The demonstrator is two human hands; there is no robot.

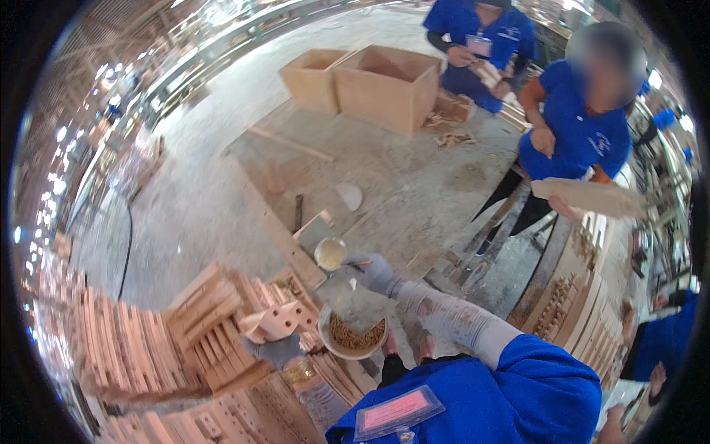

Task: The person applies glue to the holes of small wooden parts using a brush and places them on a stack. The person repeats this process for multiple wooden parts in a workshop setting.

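Observation:
My left hand (275,351), in a grey glove, grips the near end of a pale wooden piece with several round holes (279,321). In a matching glove, my right hand (376,275) pinches a thin brown stick (359,263), whose working end I cannot make out. Just left of that hand stands a round cup (330,253) of pale yellowish stuff on the bench edge. Between my hands, a light round bowl (322,342) holds many small wooden pegs (353,337).
Stacked slotted wooden parts (133,340) fill the lower left. Two large wooden bins (384,85) stand on the far side of the worktable (414,177). Two people in blue shirts handle wood at the upper right; one holds a board (588,197). More timber (569,303) lies at right.

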